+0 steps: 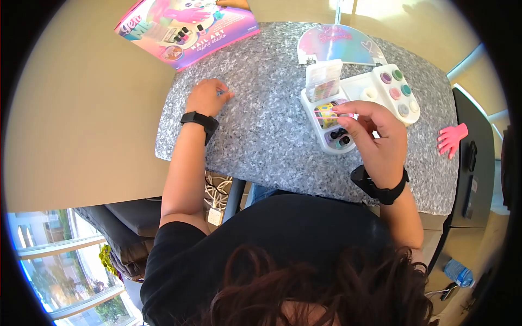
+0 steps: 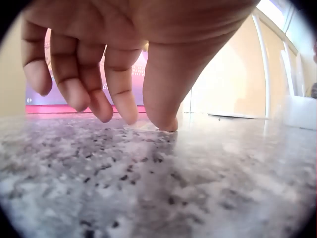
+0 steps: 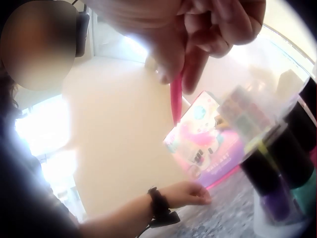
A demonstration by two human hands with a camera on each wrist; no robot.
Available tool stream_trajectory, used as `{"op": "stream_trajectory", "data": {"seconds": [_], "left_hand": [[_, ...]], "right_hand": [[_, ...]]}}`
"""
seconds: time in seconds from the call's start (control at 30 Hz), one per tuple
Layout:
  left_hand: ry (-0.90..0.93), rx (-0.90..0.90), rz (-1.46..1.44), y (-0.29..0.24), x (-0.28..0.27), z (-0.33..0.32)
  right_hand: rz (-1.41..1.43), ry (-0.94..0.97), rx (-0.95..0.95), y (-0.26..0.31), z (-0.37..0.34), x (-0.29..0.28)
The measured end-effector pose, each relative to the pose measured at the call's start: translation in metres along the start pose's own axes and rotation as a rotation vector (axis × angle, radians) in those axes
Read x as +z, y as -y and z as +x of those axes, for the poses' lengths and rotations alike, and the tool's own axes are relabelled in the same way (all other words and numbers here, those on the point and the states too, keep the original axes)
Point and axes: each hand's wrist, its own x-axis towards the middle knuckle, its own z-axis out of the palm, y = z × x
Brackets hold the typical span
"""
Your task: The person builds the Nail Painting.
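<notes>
My right hand (image 1: 380, 136) pinches slim pink tweezers (image 3: 176, 101) between thumb and fingers, above the left part of a white tray (image 1: 309, 117). Under the tips sits a yellow patterned item (image 1: 326, 114) in a compartment. Small nail polish bottles (image 1: 342, 140) with black caps stand in the front compartment. My left hand (image 1: 208, 98) is low on the speckled grey table (image 1: 255, 130), fingers pointing down. Its thumb and index fingertips hold a small flat clear piece (image 2: 143, 127) against the tabletop; the hand covers most of it in the head view.
A nail art box (image 1: 190, 32) stands at the back left edge. Behind the tray is a pastel arched panel (image 1: 340, 46); a clear lidded case (image 1: 324, 76) is propped open. Colour pots (image 1: 395, 93) sit at the tray's right. A pink model hand (image 1: 451, 139) lies near the right edge.
</notes>
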Motion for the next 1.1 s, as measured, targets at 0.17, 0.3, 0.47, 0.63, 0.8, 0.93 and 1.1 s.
{"op": "stream_trajectory", "data": {"seconds": [0.17,0.3,0.47,0.63,0.8,0.93,1.1], "left_hand": [[0.079,0.057,-0.218,-0.012,-0.004,-0.005],[0.017,0.139,-0.600,-0.070,-0.029,-0.041],[-0.001,0.381,-0.832,-0.125,-0.032,-0.076],[0.110,0.414,-0.808,-0.143,-0.034,-0.074],[0.106,0.433,-0.797,-0.145,-0.031,-0.072],[0.115,0.392,-0.832,-0.144,-0.028,-0.073],[0.120,0.427,-0.847,-0.145,-0.028,-0.076]], "right_hand": [[-0.037,0.013,-0.057,-0.002,-0.005,0.008],[-0.061,0.015,-0.055,-0.004,0.006,0.006],[-0.021,-0.044,-0.006,-0.002,0.013,0.007],[-0.071,-0.019,-0.011,-0.007,0.013,0.002],[-0.122,-0.046,-0.031,-0.008,0.011,-0.003],[-0.108,-0.005,0.018,-0.005,0.011,-0.003],[-0.059,0.035,0.034,-0.003,0.010,0.002]]}}
